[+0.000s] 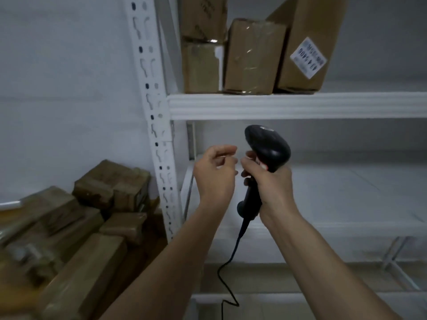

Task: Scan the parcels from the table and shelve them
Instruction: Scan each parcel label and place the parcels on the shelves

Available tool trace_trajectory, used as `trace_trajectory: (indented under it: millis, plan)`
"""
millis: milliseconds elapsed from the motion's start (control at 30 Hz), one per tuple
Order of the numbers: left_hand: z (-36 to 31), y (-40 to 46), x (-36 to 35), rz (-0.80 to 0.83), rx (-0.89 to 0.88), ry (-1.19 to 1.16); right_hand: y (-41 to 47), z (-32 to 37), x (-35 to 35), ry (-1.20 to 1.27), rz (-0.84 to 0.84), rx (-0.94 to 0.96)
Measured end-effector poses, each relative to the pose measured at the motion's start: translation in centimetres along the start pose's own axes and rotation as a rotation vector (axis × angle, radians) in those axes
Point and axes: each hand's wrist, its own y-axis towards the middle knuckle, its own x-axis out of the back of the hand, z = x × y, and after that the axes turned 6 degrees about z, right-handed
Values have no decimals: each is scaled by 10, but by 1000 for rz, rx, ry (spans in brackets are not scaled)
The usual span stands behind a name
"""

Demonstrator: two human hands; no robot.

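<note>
While the right hand (269, 181) grips the handle of a black barcode scanner (265, 158), its fingers curled round the grip just under the head, the left hand (215, 174) hangs beside it holding nothing, fingers loosely bent and thumb forward, close to the scanner but not touching it. The scanner stands roughly upright, long axis vertical and tilted slightly, its rounded head up and pointing away toward the shelving; a black cable (231, 269) drops from the foot of the handle and curls downward between the forearms.

On the upper shelf (300, 106) of the white metal rack four brown cardboard parcels stand side by side. At the left, one small box (202, 68) carries another box (203, 17) on top. Next to them a taped box (253, 57) stands on end. The tall box (309, 42) at the right leans leftward against it and bears a white label (308, 57) with printed digits, turned sideways and too blurred to read with certainty.

A heap of more brown parcels (69, 227), blurred, lies on the counter at the lower left, beside the rack's perforated white upright (154, 112). The shelf (346, 204) behind the hands is white.
</note>
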Motion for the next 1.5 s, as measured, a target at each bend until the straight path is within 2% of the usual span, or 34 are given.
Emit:
trace_trajectory:
  millis: [167, 267, 367, 633, 800, 1100, 1333, 1500]
  plan:
    - [37, -18, 82, -69, 9, 161, -23, -52, -46, -54, 220, -170]
    - [62, -31, 143, -72, 113, 234, -38, -85, -82, -81, 358, -303]
    - [87, -36, 205, -47, 245, 324, -51, -116, -124, -116, 426, -432]
    - [125, -40, 362, 73, 541, 564, -79, -189, -236, -72, 397, -610]
    - [145, -43, 433, 131, 721, 655, -95, -230, -276, -61, 290, -671]
    - [184, -43, 476, 212, 872, 725, -109, -290, -301, -97, 142, -791]
    - [209, -35, 460, 303, 935, 880, -100, -329, -292, -72, 95, -917]
    - [229, -36, 437, 352, 988, 1104, -90, -352, -286, -73, 120, -999]
